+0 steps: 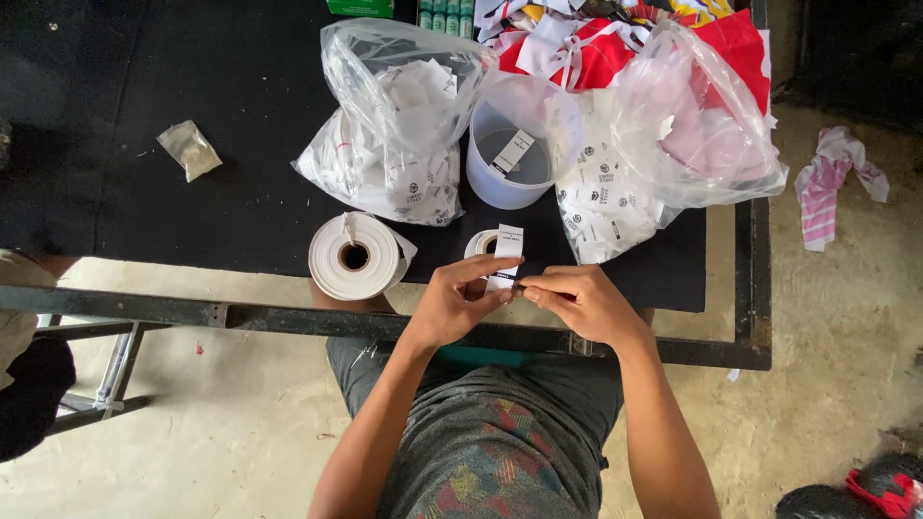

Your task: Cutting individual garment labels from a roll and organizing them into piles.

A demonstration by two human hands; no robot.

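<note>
Left hand (pixel 452 306) and right hand (pixel 577 301) both pinching a white label strip (pixel 505 252) (printed), just beside a small tape roll (pixel 481 242) on the black worktop (pixel 192 96).

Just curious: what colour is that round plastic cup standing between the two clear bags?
The round plastic cup is translucent white, seen best in the head view.

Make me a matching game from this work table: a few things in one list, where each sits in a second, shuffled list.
1. narrow white paper label
2. translucent plastic cup
3. big roll of white tape
4. small crumpled clear packet

a. alone at far left on the black table
b. between two clear bags
c. pinched by left hand and right hand
d. at the table's near edge

1-c, 2-b, 3-d, 4-a
</note>
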